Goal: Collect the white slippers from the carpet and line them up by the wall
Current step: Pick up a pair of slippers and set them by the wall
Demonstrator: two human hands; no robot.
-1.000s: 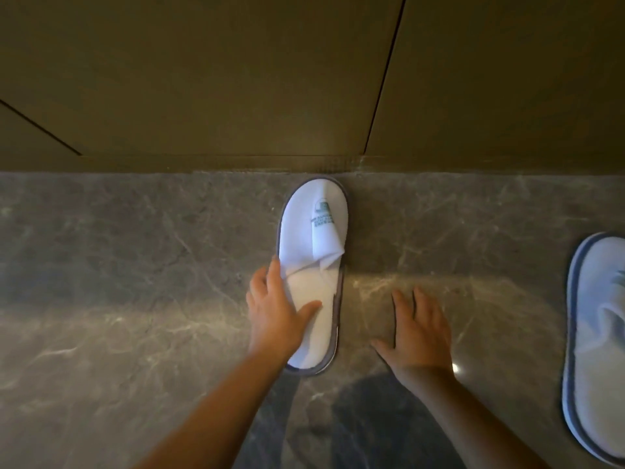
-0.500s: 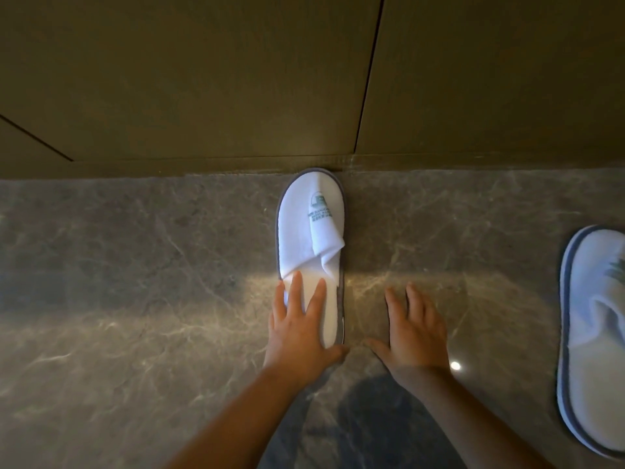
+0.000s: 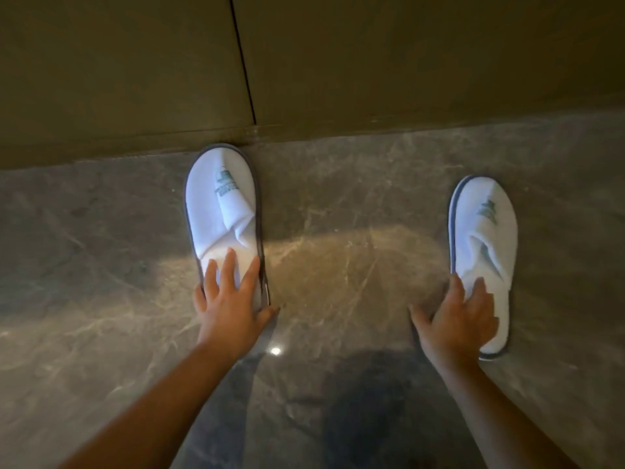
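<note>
Two white slippers with grey trim and a green logo lie on the marble floor, toes pointing at the wall. The left slipper [image 3: 220,198] touches the wall's base with its toe. My left hand [image 3: 230,299] lies flat on its heel with fingers spread. The right slipper [image 3: 487,225] sits farther from the wall, well to the right. My right hand [image 3: 456,319] rests on its heel and inner edge, with the thumb out on the floor. Neither hand is closed around a slipper.
An olive-brown panelled wall [image 3: 372,62] with a dark vertical seam runs across the top. The floor [image 3: 338,265] is glossy grey-brown marble with a bright reflection between my arms. No carpet is in view.
My right hand has moved right from the bare floor onto the second slipper. The view has shifted, bringing that slipper fully into sight. My left hand stays on the first slipper.
</note>
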